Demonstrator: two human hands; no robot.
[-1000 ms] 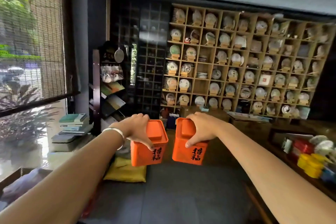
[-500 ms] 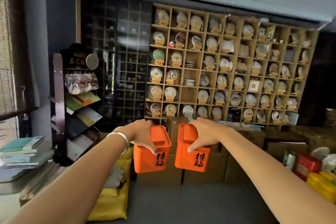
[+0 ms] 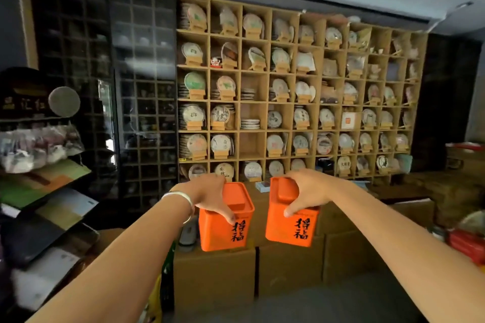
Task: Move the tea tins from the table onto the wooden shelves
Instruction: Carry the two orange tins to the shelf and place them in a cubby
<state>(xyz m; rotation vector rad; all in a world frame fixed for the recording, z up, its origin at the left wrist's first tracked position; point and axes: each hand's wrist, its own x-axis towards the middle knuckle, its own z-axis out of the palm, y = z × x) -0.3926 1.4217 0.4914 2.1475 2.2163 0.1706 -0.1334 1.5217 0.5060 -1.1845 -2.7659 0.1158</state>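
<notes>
Two orange tea tins are held side by side in the air, apart from each other, in front of the wooden shelves (image 3: 299, 102): the left hand (image 3: 210, 193) grips the left tin (image 3: 223, 228) by its lid, the right hand (image 3: 307, 191) grips the right tin (image 3: 291, 225). Below the shelves, stacked cardboard boxes (image 3: 215, 278) block the way. Most shelf compartments hold tea cakes on stands; one mid-column compartment looks bare. Left of the shelves, a dark glass cabinet (image 3: 131, 86) is blurred.

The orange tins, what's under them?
Cardboard boxes stand below both tins, left and right, held up by the left hand and right hand. The tins' undersides are hidden.
</notes>
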